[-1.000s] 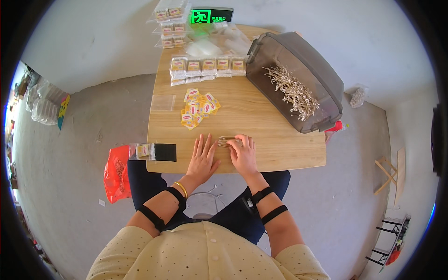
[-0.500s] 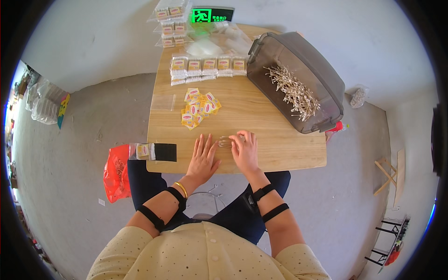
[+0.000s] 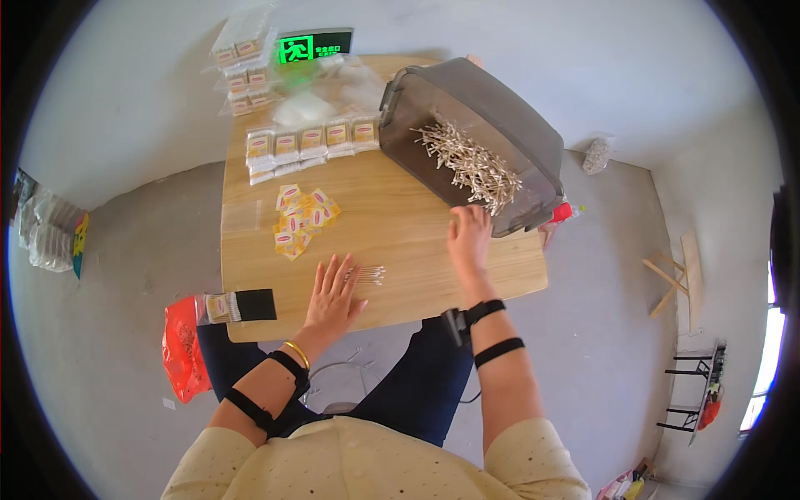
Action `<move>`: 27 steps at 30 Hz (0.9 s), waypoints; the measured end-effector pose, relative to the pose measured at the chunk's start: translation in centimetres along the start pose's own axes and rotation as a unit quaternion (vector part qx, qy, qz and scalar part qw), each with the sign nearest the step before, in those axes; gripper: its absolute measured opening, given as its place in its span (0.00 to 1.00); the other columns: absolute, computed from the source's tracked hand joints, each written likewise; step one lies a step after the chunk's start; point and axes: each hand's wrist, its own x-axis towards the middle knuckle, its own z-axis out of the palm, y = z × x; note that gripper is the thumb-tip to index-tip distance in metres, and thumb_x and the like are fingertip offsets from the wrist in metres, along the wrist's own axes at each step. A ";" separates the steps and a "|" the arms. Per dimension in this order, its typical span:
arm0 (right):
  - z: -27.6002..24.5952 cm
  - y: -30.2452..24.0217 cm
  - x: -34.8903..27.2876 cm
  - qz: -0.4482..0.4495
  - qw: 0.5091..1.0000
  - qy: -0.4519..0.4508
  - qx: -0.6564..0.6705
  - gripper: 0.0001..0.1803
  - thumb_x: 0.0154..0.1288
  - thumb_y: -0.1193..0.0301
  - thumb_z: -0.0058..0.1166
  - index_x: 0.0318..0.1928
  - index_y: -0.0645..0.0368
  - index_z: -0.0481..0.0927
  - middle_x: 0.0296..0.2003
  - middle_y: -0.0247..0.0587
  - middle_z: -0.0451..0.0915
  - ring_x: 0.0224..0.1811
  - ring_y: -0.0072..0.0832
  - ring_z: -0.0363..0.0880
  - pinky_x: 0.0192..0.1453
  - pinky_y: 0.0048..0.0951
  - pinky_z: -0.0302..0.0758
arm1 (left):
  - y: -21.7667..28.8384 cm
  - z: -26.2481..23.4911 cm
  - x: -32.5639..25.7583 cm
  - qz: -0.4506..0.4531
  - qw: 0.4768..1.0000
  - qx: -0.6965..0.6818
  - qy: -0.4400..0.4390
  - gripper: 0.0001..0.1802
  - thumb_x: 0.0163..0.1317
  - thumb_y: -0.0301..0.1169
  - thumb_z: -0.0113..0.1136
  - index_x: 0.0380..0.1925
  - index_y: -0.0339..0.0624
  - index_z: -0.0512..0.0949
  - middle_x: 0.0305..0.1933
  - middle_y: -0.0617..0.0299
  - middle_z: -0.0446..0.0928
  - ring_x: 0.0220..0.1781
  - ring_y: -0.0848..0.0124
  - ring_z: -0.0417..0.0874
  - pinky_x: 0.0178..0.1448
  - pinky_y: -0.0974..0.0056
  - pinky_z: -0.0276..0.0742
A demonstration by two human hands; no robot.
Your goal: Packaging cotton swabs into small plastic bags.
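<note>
My left hand (image 3: 332, 292) lies flat on the wooden table (image 3: 400, 242), fingers spread, its fingertips at a small bunch of cotton swabs (image 3: 368, 274). My right hand (image 3: 469, 237) reaches toward the lower rim of a grey plastic bin (image 3: 500, 125) tilted on the table's right side, with a heap of cotton swabs (image 3: 468, 164) inside. The right hand's fingers are loosely apart and hold nothing that I can see. A pile of small yellow and red packets (image 3: 298, 219) lies left of centre.
A row of filled clear bags (image 3: 310, 143) sits at the back, with more bags (image 3: 242, 71) and empty clear bags (image 3: 310, 107) behind. A black-handled item (image 3: 237, 306) lies at the near left edge. A red bag (image 3: 182, 346) is on the floor.
My right hand left the small swab bunch and moved right and away to the bin's rim. My left hand stayed by the bunch.
</note>
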 end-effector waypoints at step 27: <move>2.9 -3.0 2.0 -0.151 0.954 -0.135 0.221 0.05 0.61 0.74 0.64 0.38 0.54 0.85 0.37 0.39 0.84 0.45 0.44 0.79 0.49 0.45 0.76 | 0.3 -0.3 0.3 0.015 1.000 -0.009 0.006 0.36 0.72 0.44 0.53 0.75 0.40 0.60 0.81 0.49 0.55 0.84 0.54 0.52 0.85 0.41 0.39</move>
